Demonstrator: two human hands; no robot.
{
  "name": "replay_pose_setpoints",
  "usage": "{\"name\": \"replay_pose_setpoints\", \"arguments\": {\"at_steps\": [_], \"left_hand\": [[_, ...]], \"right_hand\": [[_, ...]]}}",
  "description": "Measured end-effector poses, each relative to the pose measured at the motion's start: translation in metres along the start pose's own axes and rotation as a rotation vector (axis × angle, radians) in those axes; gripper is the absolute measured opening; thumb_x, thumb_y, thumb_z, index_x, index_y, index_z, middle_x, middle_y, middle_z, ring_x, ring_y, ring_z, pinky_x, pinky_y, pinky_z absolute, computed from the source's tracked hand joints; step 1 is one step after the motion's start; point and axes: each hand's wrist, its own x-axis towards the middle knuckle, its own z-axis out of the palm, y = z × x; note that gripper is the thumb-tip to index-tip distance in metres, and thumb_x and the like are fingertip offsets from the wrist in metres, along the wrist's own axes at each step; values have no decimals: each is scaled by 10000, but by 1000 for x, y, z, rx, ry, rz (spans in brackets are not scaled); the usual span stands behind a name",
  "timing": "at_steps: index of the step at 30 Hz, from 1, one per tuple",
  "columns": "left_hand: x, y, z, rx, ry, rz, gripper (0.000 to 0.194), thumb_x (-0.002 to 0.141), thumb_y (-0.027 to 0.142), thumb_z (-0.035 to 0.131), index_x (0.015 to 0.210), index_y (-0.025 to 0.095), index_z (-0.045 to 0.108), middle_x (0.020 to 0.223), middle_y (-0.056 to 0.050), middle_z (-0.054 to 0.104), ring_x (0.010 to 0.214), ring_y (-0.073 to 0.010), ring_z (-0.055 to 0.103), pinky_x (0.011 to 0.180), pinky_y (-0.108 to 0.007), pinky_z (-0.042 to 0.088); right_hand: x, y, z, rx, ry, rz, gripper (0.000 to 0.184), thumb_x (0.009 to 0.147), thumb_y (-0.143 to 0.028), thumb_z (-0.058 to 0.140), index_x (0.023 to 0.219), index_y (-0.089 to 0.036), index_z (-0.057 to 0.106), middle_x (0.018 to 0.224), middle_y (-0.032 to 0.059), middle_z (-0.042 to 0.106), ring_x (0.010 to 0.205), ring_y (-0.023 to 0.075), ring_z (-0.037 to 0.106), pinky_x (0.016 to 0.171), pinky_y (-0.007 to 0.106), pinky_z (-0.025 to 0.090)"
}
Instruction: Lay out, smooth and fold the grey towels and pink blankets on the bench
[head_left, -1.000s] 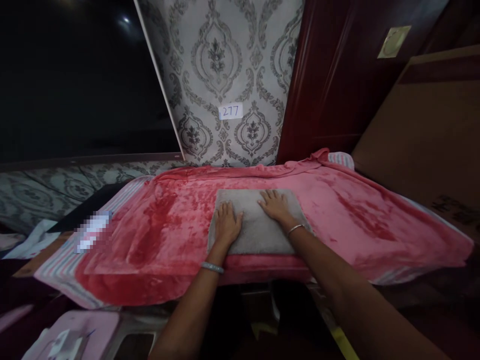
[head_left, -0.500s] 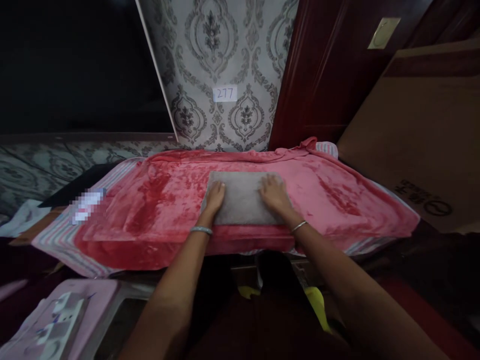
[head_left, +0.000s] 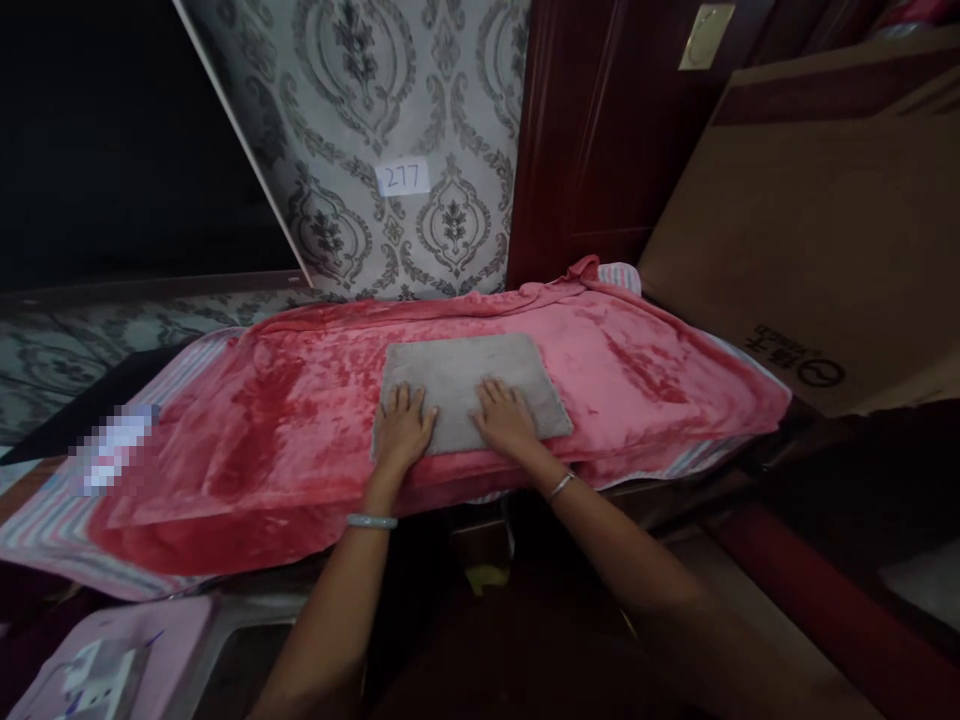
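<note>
A grey rectangular cloth [head_left: 465, 362] with a soft, towel-like surface lies flat on a pink and red plush blanket [head_left: 315, 440]. Its edges look straight, and I cannot tell if it is folded. My left hand [head_left: 403, 428] rests palm down on the cloth's near left part, fingers stretched out. On the near middle of the same cloth lies my right hand [head_left: 504, 412], flat, with the fingers a little spread. Neither hand grips anything. Each wrist wears a bangle.
A dark screen [head_left: 135, 140] stands at the back left, before a patterned wall bearing a paper marked 277 [head_left: 403, 177]. A large cardboard box [head_left: 810, 230] leans at the right. Near left, a white power strip [head_left: 101, 680] lies on a pink surface.
Both hands have slid back over the cloth toward me, and their fingers now lie flatter. The camera view has turned to the right.
</note>
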Motion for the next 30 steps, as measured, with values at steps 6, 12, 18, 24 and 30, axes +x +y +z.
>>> {"name": "replay_pose_setpoints", "arguments": {"at_steps": [6,12,18,24,30], "left_hand": [[2,1,-1,-2,13,-3,593,1041,451,357,1552,177,480,1664,-162,367,1558,-341,305,1232,-584,306],[-3,-1,2,-52,91,9,553,1035,415,358,1482,164,567,1605,-162,466,1516,-334,387,1216,-567,340],[-25,-5,10,-66,162,76,522,1035,371,350,1439,167,611,1550,-147,538,1471,-325,452,1216,-556,344],[-46,-9,16,-28,136,167,632,964,524,548,1504,196,543,1630,-155,428,1521,-377,365,1241,-601,285],[-46,-14,9,-32,54,205,685,920,463,651,1531,187,505,1639,-169,409,1540,-391,325,1252,-611,271]], "right_hand": [[-35,87,9,-8,198,131,607,1052,-435,354,1564,-125,454,1645,159,380,1510,316,343,1198,529,290],[-54,119,30,52,321,86,606,1051,-437,343,1551,-114,459,1522,215,520,1434,314,442,1175,525,333],[-67,140,45,128,421,-99,678,992,-517,480,1579,-182,424,1484,202,538,1401,339,463,1146,549,369],[-72,147,50,222,503,-185,656,961,-385,506,1587,-214,409,1436,162,585,1341,319,516,1129,546,397],[-69,140,48,337,536,-108,600,903,-328,518,1487,-192,527,1423,152,611,1304,302,558,1121,535,417]]}}
